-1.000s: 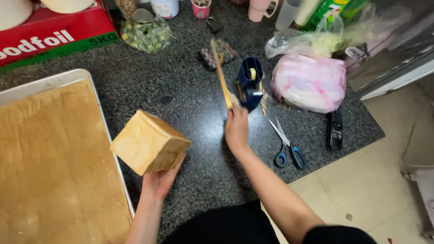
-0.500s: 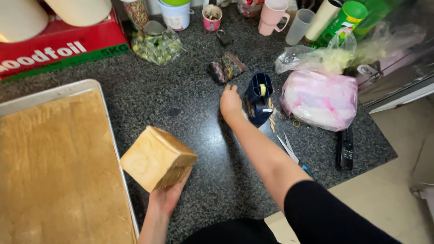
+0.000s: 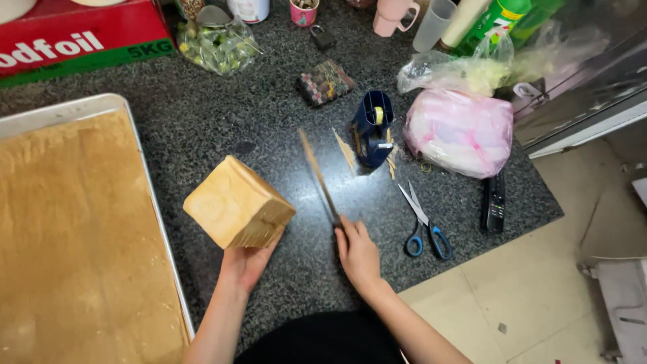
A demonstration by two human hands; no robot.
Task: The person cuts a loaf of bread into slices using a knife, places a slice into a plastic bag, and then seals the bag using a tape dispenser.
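Head view: looking down on a dark speckled stone counter, with the person's two bare arms reaching up from the bottom edge.
Loaf: a golden-brown, cube-shaped block of bread is sitting tilted on one lower edge near the front of the counter, just right of the tray and left of the knife.
Left hand: the left hand is cupping the loaf from below and behind, fingers curled against its underside; this is likely propping it up at that tilt. The fingertips are hidden behind the bread.
Right hand: the right hand is closing its fingers around the handle of a long, thin-bladed knife, whose blade is pointing away from the person, apart from the loaf.
Knife contact: whether the blade is resting on the counter or hanging just above it cannot be told.
Tray: a pale metal baking tray is lying at the left, holding a flat brown sheet cake; both are running off the picture's left and bottom edges.
Beyond the knife: a dark blue tape dispenser is standing upright, with blue-handled scissors lying near the right hand.
Right side: a pink-and-white filled plastic bag is lying by a black remote control.
Back edge: a red cardboard box, a clear bag of green items and several cups are being cut off by the top of the frame.
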